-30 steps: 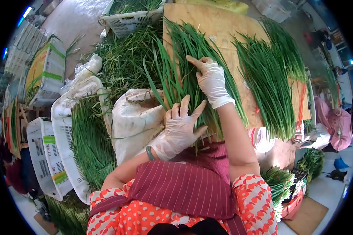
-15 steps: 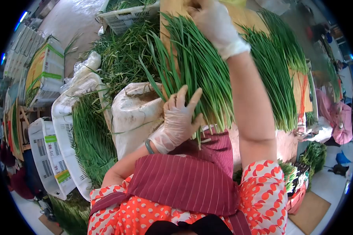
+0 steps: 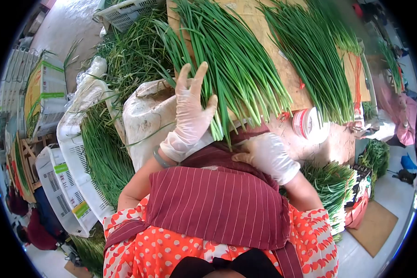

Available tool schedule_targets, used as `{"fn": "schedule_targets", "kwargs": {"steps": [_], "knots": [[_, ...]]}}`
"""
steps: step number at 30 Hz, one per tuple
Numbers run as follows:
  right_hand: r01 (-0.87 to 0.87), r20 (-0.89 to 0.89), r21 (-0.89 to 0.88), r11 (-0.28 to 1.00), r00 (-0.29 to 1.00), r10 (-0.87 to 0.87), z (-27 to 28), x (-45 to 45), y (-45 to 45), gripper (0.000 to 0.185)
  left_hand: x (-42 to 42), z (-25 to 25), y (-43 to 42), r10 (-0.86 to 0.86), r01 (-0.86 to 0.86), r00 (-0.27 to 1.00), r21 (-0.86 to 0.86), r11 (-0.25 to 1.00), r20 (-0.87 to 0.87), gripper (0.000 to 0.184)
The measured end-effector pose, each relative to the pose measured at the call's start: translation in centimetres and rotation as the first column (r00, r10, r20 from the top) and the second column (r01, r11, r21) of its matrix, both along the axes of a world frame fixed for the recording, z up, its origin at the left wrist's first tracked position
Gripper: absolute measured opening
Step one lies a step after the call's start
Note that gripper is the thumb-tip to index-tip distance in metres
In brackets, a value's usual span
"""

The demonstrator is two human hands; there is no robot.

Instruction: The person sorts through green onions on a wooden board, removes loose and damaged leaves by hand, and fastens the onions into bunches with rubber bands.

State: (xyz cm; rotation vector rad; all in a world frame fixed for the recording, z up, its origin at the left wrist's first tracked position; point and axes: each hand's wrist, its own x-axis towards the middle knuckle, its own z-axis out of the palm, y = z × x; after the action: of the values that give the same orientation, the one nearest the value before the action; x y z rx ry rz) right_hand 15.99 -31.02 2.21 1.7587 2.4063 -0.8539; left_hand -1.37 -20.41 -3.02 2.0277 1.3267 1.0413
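Note:
A pile of garlic chives (image 3: 236, 65), long green leaves with pale stem ends, lies on the wooden board in front of me. My left hand (image 3: 192, 109), in a thin whitish glove, is open at the pile's left edge. Its fingers are spread, touching or just over the leaves. My gloved right hand (image 3: 268, 155) is low in front of my maroon apron (image 3: 217, 199), just below the stem ends. Its fingers are curled together, and what they hold, if anything, is hidden. Another bunch of chives (image 3: 315, 65) lies farther right.
A white tub with red print (image 3: 308, 125) stands at the board's (image 3: 275, 53) near right. Loose leaves (image 3: 134, 53) are heaped left, beside a soiled white sack (image 3: 146, 113) and a white crate (image 3: 72, 134) of chives. A person in pink (image 3: 405, 120) is at far right.
My right hand has come down from the far end of the chives to my apron. My left hand has shifted slightly up and left, fingers spread. The white tub now shows.

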Motion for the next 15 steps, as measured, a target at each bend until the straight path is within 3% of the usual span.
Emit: {"fn": "schedule_targets", "kwargs": {"steps": [6,11,15], "knots": [[0.239,-0.028,0.01,0.971,0.971,-0.238,-2.9,-1.9,0.0,0.033,-0.1,0.5,0.0,0.005,-0.005,1.0,0.0,1.0,0.014,0.074],[0.207,0.02,0.068,0.976,0.978,-0.209,-3.3,-2.9,-0.1,0.032,-0.3,0.5,-0.3,-0.003,0.003,0.999,0.02,1.0,0.037,0.075],[0.372,-0.125,0.307,0.876,0.928,-0.351,-1.4,-2.9,0.8,0.026,-0.3,0.6,-0.7,-0.027,0.027,1.0,0.001,1.0,-0.014,0.065]]}}
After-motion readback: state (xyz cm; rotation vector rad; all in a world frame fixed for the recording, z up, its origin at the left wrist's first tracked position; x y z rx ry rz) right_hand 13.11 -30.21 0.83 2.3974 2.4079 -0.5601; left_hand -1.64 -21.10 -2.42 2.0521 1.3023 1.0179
